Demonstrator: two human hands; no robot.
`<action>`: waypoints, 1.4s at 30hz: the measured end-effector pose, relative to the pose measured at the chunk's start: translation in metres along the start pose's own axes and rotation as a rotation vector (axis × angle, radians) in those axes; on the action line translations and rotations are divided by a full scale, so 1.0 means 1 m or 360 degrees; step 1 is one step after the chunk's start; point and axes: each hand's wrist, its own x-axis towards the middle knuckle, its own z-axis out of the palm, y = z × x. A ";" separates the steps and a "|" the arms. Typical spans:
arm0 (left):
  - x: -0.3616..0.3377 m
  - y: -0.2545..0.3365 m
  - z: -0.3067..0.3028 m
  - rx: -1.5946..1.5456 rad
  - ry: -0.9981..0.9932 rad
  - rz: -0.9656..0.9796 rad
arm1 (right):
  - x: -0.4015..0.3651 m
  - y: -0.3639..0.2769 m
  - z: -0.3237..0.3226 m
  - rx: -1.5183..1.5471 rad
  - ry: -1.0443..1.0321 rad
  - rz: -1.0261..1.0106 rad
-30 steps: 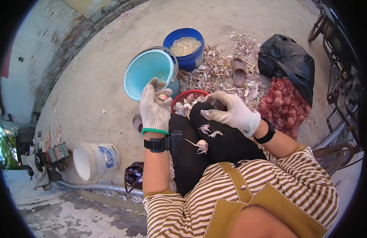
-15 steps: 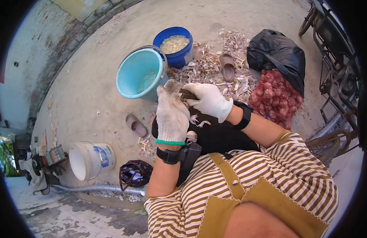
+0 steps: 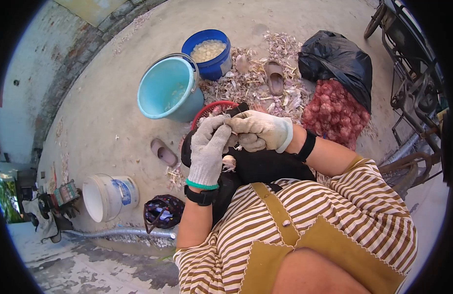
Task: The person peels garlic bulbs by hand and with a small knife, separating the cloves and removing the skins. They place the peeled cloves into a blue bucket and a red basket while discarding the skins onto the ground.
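Note:
My left hand (image 3: 208, 149), in a pale knit glove with a green cuff, is closed with its fingertips against the other hand. My right hand (image 3: 263, 130), also gloved, pinches at the same spot. A small pinkish piece of garlic (image 3: 234, 133) shows between them, mostly hidden by the fingers. A short dark tool handle (image 3: 237, 109) sticks out above the right fingers; the rest of it is covered. A garlic bulb (image 3: 229, 163) rests on the black cloth over my lap. Just beyond the hands, a red basket (image 3: 199, 116) with garlic in it is partly hidden.
A light-blue bucket (image 3: 153, 81) and a blue bucket (image 3: 219, 72) of peeled cloves stand ahead. Garlic skins (image 3: 290, 100) cover the ground around a slipper (image 3: 274, 78). At right are a red net bag of garlic (image 3: 334, 110) and a black plastic bag (image 3: 336, 56). A white bucket (image 3: 101, 201) lies left.
Both hands have moved slightly lower and their fingertips now meet. The right hand has turned, its fingers curled in. The red basket behind the hands has come into sight.

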 end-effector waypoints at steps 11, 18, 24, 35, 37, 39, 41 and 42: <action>-0.016 -0.007 -0.004 -0.0865 0.0183 -0.0139 | -0.032 -0.005 0.002 -0.2159 0.0513 -0.0357; -0.025 0.000 0.007 -0.0766 0.0191 -0.0334 | -0.030 -0.013 0.018 -0.2850 0.0391 -0.0485; -0.028 -0.001 0.009 -0.0708 0.0246 -0.0326 | -0.030 -0.013 0.018 -0.3047 0.0335 -0.0480; -0.035 0.009 0.000 -0.0413 -0.0185 -0.0536 | -0.033 -0.015 0.004 -0.2132 -0.0086 -0.0574; -0.034 0.006 0.008 -0.0340 -0.0061 -0.0451 | -0.033 -0.014 0.003 -0.1947 -0.0060 -0.0485; -0.035 0.002 0.015 -0.0312 0.0134 -0.0358 | -0.032 -0.012 0.006 -0.1965 -0.0008 -0.0473; -0.035 -0.003 0.018 -0.0514 0.0190 -0.0340 | -0.027 -0.006 0.006 -0.1978 0.0035 -0.0462; -0.035 -0.006 0.019 -0.0718 0.0243 -0.0323 | -0.022 0.000 0.004 -0.1985 0.0091 -0.0591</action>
